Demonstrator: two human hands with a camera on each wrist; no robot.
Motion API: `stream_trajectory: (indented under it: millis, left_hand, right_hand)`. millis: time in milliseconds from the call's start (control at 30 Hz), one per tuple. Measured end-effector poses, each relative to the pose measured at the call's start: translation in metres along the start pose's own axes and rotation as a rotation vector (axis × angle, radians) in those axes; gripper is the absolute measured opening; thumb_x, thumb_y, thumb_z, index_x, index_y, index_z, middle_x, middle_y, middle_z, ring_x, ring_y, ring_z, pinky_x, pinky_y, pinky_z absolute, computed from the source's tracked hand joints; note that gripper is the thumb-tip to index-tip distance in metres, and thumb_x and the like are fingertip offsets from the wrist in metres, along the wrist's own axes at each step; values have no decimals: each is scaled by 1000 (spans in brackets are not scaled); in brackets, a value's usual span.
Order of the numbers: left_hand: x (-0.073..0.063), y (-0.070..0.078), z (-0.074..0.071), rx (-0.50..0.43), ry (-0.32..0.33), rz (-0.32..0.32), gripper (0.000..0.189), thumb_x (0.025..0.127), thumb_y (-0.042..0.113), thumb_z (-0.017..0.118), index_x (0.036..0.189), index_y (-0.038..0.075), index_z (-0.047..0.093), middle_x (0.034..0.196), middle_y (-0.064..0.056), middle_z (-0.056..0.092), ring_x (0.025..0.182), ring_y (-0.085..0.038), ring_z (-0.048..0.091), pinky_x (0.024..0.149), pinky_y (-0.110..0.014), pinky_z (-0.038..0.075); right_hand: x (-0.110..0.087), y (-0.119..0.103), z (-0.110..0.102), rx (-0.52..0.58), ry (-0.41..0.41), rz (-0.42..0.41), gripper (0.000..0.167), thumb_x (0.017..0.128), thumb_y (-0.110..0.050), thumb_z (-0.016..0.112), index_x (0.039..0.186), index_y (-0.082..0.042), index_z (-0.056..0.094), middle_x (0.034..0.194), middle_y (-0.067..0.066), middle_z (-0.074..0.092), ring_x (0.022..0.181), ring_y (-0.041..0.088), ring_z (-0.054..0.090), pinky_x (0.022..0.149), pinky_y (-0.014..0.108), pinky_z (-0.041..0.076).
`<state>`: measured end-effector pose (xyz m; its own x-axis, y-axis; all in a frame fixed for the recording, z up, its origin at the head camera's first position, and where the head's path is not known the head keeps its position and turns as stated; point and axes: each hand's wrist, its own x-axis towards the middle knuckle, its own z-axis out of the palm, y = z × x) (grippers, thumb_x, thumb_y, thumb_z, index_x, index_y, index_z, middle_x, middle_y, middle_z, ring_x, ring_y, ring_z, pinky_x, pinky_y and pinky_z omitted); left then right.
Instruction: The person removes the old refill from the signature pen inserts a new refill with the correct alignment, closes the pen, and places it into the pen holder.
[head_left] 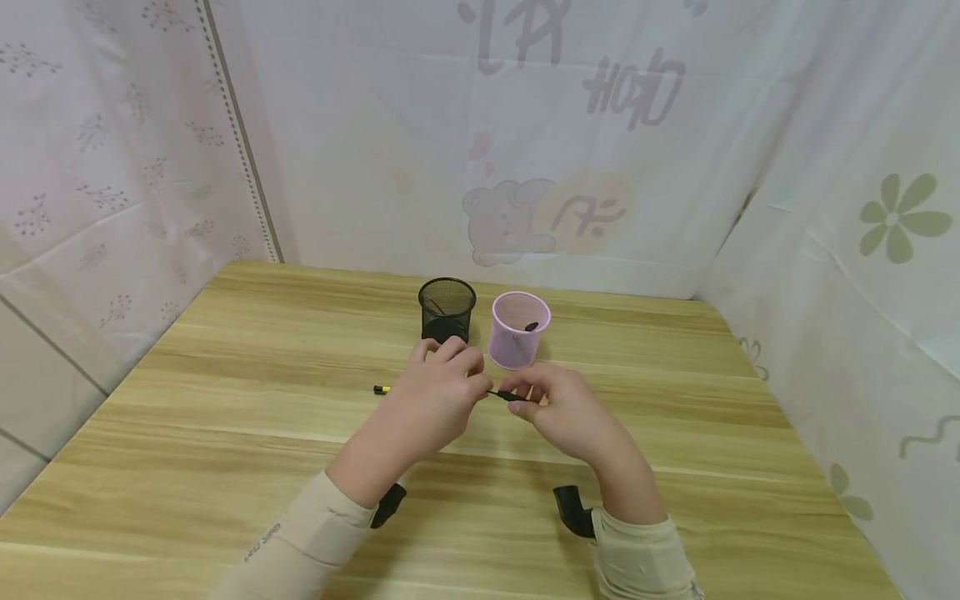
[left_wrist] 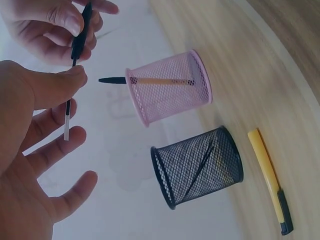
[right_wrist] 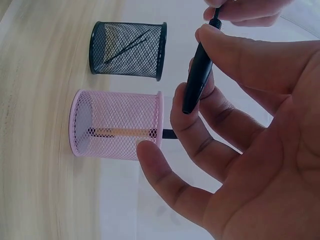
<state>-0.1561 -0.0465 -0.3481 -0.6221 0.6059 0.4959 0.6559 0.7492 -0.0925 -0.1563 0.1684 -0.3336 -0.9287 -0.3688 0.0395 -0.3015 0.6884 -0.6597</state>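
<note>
Six o'clock from the pink cup [head_left: 512, 352], a black barrel [right_wrist: 197, 81] is pinched by the right hand [head_left: 561, 410], its rod [left_wrist: 68, 111] by the left hand [head_left: 441, 393].

- From my head: forward and down over the worktop [head_left: 247, 400].
- From my wrists: close, tipped sideways; both catch the pink cup [left_wrist: 170, 92] and black cup [left_wrist: 217, 172].

A thin stick [left_wrist: 79, 47] is black with a whitish tip, a pen [left_wrist: 112, 80] is black and tan, and a marker-like stick [left_wrist: 265, 165] is yellow with black at one end. A pink mesh cup [right_wrist: 117, 110] and a black mesh cup [head_left: 447, 327] show netted patterns against yellowish-brown, streaky wood grain [head_left: 225, 375]. White cloth [head_left: 360, 125] carries olive-green flowers [head_left: 892, 218]; the sleeves [head_left: 641, 554] are cream.
</note>
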Motion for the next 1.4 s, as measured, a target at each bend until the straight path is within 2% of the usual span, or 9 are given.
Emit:
stream_trajectory:
  millis: [233, 533, 1100, 1267, 1400]
  left_hand:
    - [-1, -5, 0, 14, 27, -4, 9, 98, 18, 78, 90, 22, 79, 98, 5, 65, 104, -21, 59, 96, -53, 55]
    - [-5, -10, -4, -6, 61, -14, 7, 97, 15, 78, 94, 21, 81, 97, 3, 66, 102, -23, 60, 97, -55, 54]
    - [-12, -27, -7, -34, 69, -74, 9, 95, 14, 80, 97, 23, 82, 97, 3, 67, 100, -21, 62, 96, -53, 53]
    - [-11, -30, -3, -53, 25, -91, 8, 96, 15, 80, 99, 22, 82, 97, 3, 69, 99, -22, 63, 96, -54, 53]
    - [-7, -35, 10, -70, -91, -126, 7, 99, 18, 76, 101, 23, 81, 95, 3, 68, 95, -22, 61, 94, -53, 51]
  right_hand:
    - [-1, 2, -3, 5, 12, 27, 18, 98, -5, 72, 113, -12, 78, 93, 3, 69, 87, 18, 59, 71, 32, 48]
    - [-1, 5, -5, 7, 31, 46, 19, 98, -7, 73, 114, -15, 79, 99, 4, 70, 93, 19, 61, 74, 33, 48]
    - [-1, 8, -7, -4, 46, 74, 19, 98, -8, 73, 114, -15, 79, 106, 5, 74, 97, 21, 65, 75, 33, 49]
    - [-1, 12, -8, -2, 50, 91, 18, 99, -8, 72, 114, -15, 79, 105, 5, 74, 98, 21, 66, 76, 32, 50]
    - [-1, 14, -9, 1, 48, 97, 18, 99, -9, 72, 115, -15, 79, 106, 5, 74, 99, 22, 66, 76, 33, 50]
